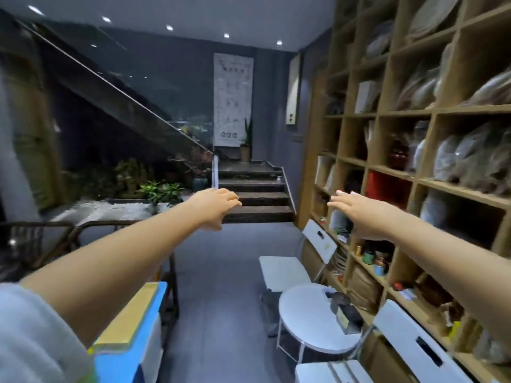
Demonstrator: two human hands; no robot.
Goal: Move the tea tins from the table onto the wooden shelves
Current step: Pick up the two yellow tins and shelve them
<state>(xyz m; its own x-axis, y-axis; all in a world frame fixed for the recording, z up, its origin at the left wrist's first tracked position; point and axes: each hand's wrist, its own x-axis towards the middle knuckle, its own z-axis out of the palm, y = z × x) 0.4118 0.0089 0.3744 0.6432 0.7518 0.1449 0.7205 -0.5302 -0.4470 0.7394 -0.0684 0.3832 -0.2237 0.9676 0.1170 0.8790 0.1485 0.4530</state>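
Note:
Both my arms stretch forward at chest height. My left hand (214, 207) hangs in mid-air, palm down, fingers loosely curled, holding nothing. My right hand (365, 214) is also empty, its fingers spread flat, close to the wooden shelves (402, 172) on the right. A small round white table (301, 327) stands low right and carries two dark tea tins (344, 308), one round and one boxy with a label. Both hands are well above and apart from the tins. Several small tins (369, 257) stand on a lower shelf.
Two white folding chairs (290, 268) flank the round table by the shelves. Steps (254, 194) lead up at the far end beside plants. A dark wooden chair frame (83, 230) and a blue-and-yellow box (130, 324) sit on the left. Grey floor runs down the middle.

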